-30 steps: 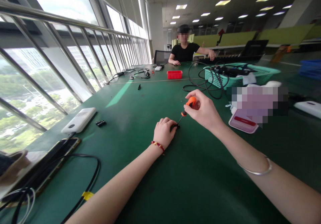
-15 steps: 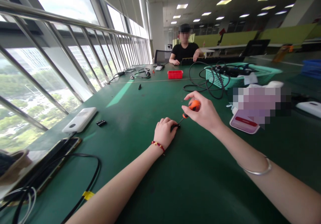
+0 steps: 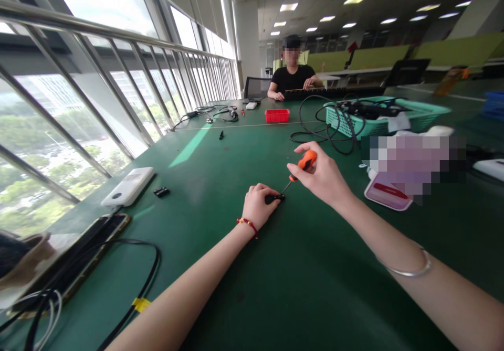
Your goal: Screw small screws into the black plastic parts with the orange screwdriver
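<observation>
My left hand (image 3: pixel 258 204) rests on the green table (image 3: pixel 220 267), its fingers closed on a small black part (image 3: pixel 275 198) and pressing it to the surface. Much of that part is hidden under the fingers, so its kind does not show. To the right, my right hand (image 3: pixel 321 175) grips the orange and black handle of a screwdriver (image 3: pixel 307 159). The screwdriver slants down to the left, and its tip meets the black part beside my left fingertips. Another small black piece (image 3: pixel 161 192) lies apart, left of my left hand.
A red bin (image 3: pixel 277 115) and a teal basket (image 3: pixel 354 123) with black cables stand farther back. On the left lie a white power bank (image 3: pixel 129 186), a phone (image 3: pixel 94 251) and a cable. A phone-like purple object (image 3: pixel 388 192) lies right. Across the table sits a person (image 3: pixel 293 78).
My right hand has turned the screwdriver handle back and forth, fingers loosening and closing again. My left hand stays on the black part. The person opposite has drawn a hand and a long black object inward.
</observation>
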### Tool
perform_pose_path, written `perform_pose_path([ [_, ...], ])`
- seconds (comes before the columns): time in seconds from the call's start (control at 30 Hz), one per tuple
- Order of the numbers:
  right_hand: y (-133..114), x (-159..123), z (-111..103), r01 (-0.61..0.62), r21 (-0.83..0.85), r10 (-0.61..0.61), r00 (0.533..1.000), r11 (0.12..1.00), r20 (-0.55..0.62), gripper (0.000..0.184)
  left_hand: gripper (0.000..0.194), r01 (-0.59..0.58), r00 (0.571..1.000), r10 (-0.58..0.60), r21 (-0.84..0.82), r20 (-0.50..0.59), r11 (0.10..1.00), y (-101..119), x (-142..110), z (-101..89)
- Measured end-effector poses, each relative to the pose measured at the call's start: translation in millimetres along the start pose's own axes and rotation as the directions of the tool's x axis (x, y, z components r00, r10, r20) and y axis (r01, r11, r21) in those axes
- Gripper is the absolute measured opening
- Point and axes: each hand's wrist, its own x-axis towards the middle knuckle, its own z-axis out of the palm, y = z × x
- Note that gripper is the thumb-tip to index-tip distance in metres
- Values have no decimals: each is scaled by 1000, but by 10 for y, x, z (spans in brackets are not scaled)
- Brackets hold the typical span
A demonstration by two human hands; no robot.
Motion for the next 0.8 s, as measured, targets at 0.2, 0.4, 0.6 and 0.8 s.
perform_pose_path([
  [0.2,-16,-2,6,-48,-20,47,998,999,-30,29,14,0,1000,0,-1,-2,1000,8,-7,-1],
  [0.4,-15,4,-11,8,15,-7,994,1000,-106,23,13,3,1000,-3,5,2,1000,5,-5,0],
  [0.6,-30,1,-31,18,35,-14,994,999,-110,22,14,-3,1000,3,9,1,1000,0,-7,1],
  [0.8,-30,-6,-20,23,40,-18,995,999,-102,23,13,-3,1000,3,16,1,1000,10,-9,0],
])
